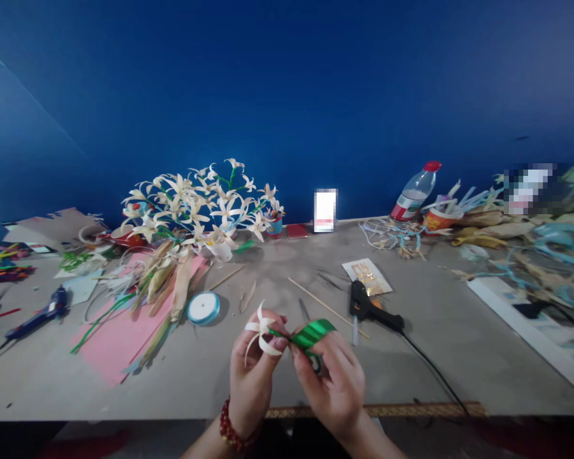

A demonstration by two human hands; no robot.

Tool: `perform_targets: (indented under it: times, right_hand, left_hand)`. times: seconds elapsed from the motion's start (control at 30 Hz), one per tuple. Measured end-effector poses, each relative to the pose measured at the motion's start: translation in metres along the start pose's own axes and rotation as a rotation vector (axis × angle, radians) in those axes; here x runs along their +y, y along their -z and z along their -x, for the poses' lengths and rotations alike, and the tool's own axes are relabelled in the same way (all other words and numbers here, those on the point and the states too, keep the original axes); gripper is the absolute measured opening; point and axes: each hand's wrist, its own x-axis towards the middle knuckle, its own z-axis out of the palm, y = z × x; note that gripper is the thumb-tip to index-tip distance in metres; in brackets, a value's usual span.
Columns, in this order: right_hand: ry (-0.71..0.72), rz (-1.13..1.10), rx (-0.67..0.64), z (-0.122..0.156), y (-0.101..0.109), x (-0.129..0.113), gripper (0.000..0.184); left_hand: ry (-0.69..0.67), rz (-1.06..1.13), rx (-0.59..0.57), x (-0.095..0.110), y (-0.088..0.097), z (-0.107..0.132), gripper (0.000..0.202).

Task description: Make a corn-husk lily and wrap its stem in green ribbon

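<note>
Just above the table's front edge, my two hands meet at the stem of a white handmade flower (263,335). My left hand (253,363), with a beaded bracelet at the wrist, pinches the flower just below its curled petals. In my right hand (332,373) a shiny green ribbon (313,333) loops over the fingers, its end pinched against the stem. Part of the stem is hidden by my fingertips. Partly covered by the right hand, a pair of scissors (304,310) appears to lie on the table behind it.
A black glue gun (375,310) lies right, its cord running to the front edge. Left are a blue ribbon spool (203,308), pink paper (110,338), husks (182,287) and a blue glue gun (41,317). Many white flowers (196,204) and a bottle (415,192) stand behind.
</note>
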Motion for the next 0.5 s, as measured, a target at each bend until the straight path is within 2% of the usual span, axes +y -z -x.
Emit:
perform_targets:
  times: [0.07, 0.1, 0.17, 0.23, 0.3, 0.4, 0.5]
  right_hand:
    - [-0.077, -0.098, -0.011, 0.001, 0.000, 0.000, 0.012]
    - [-0.160, -0.191, -0.030, 0.001, 0.000, -0.001, 0.009]
    - [-0.385, -0.427, -0.087, -0.001, 0.001, -0.002, 0.007]
    - [-0.619, -0.670, -0.134, -0.005, 0.002, -0.002, 0.015]
    - [-0.793, -0.875, -0.164, -0.008, 0.004, -0.001, 0.023]
    - [-0.957, -1.047, -0.221, -0.011, 0.005, 0.001, 0.027]
    - [-1.018, -1.077, -0.258, -0.011, 0.003, 0.002, 0.029]
  left_hand:
    - [-0.045, -0.037, -0.012, 0.000, 0.001, -0.001, 0.006]
    - [-0.065, -0.053, -0.021, -0.001, 0.002, -0.001, 0.005]
    - [-0.096, -0.066, -0.051, -0.003, 0.004, -0.003, 0.005]
    - [-0.108, -0.060, -0.112, -0.002, 0.007, -0.006, 0.005]
    - [-0.122, -0.055, -0.170, 0.002, 0.008, -0.009, 0.006]
    - [-0.126, -0.069, -0.224, 0.008, 0.008, -0.012, 0.008]
    - [-0.144, -0.067, -0.240, 0.008, 0.008, -0.014, 0.008]
